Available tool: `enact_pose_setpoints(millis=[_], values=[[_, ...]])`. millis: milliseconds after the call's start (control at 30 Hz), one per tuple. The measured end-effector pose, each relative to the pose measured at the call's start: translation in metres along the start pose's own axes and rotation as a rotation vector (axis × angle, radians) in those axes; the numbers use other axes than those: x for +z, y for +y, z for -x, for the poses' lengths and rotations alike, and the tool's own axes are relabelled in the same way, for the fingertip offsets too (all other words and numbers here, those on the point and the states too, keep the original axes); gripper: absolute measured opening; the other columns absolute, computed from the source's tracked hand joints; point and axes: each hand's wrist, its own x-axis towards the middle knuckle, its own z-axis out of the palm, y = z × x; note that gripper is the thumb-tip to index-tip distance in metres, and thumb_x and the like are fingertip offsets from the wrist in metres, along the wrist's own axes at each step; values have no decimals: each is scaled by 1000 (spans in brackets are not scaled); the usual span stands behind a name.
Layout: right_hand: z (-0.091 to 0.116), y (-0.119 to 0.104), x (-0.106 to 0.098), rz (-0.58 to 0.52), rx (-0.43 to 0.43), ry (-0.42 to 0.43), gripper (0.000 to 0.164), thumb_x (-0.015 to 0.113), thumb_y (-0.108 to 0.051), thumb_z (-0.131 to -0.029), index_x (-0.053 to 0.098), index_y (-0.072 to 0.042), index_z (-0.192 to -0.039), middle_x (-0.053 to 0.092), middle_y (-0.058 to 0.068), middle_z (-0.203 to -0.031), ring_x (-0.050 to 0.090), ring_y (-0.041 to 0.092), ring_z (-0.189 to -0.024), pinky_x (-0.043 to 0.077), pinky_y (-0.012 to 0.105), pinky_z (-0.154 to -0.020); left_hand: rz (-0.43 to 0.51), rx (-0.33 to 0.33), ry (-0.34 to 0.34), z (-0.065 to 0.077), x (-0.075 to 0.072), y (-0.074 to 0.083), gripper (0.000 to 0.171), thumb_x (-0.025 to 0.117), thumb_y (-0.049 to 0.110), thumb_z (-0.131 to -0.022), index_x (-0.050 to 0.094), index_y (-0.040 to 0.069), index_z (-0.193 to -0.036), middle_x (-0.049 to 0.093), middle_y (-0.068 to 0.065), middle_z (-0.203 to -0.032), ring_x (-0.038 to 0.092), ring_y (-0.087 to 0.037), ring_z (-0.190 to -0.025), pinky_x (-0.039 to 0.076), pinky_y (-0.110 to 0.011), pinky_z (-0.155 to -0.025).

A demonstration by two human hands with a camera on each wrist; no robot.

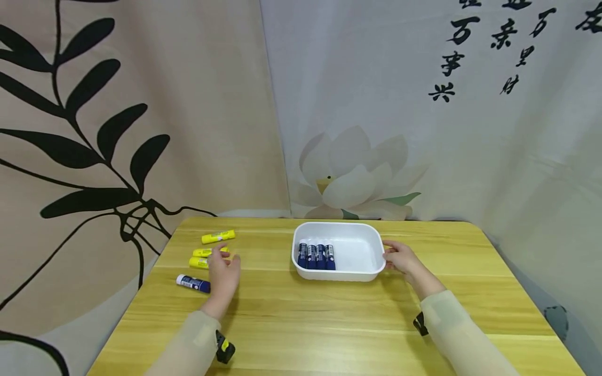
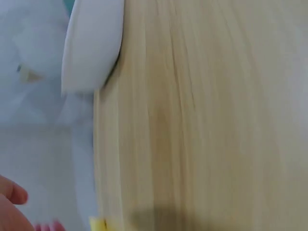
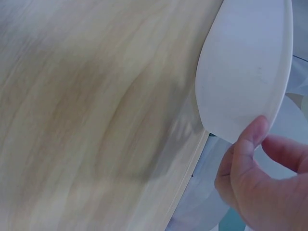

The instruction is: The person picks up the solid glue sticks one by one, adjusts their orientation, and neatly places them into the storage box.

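In the head view, my left hand [image 1: 223, 279] hovers over the left of the table, fingers close to two yellow glue sticks [image 1: 199, 262] and partly covering them. Blurred in the left wrist view, its thumb stands apart from its fingertips, and nothing shows held. A third yellow glue stick [image 1: 218, 237] lies farther back. Beside the hand is a dark blue glue stick [image 1: 193, 283] with a white end. My right hand [image 1: 401, 258] pinches the right rim of a white tray [image 3: 245, 72] between thumb and fingers. Several blue glue sticks [image 1: 321, 257] stand in a row at the tray's left side.
The tray rests on a wooden table [image 1: 291, 324], towards its back edge. Behind hangs a printed cloth [image 1: 211, 104] with leaves, a flower and characters. Each wrist carries a small black device [image 1: 224, 349].
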Motion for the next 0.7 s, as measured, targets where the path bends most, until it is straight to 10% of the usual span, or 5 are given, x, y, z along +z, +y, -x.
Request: enact_pose_setpoints(millis=[133, 300, 700], values=[[0, 2, -2, 9, 3, -2, 52, 47, 2, -94, 32, 6, -143, 49, 16, -104, 54, 16, -76, 54, 35, -76, -114, -194, 82, -2, -37, -21, 68, 57, 16, -87, 22, -2, -142, 27, -33, -130, 29, -45, -112, 33, -52, -89], [0, 3, -3, 17, 4, -2, 51, 47, 2, -94, 32, 6, -143, 48, 19, -107, 57, 19, -80, 54, 36, -78, -200, -400, 0, -3, -63, -47, 95, 58, 37, -88, -3, -8, -144, 5, -42, -134, 16, -54, -115, 25, -62, -95], [1, 0, -4, 21, 14, -19, 52, 47, 2, -94, 30, 6, -143, 47, 20, -109, 57, 21, -83, 54, 39, -82, -304, -557, -160, -16, -64, -56, 100, 51, 48, -89, -5, -18, -139, 2, -49, -134, 16, -61, -123, 22, -69, -98]])
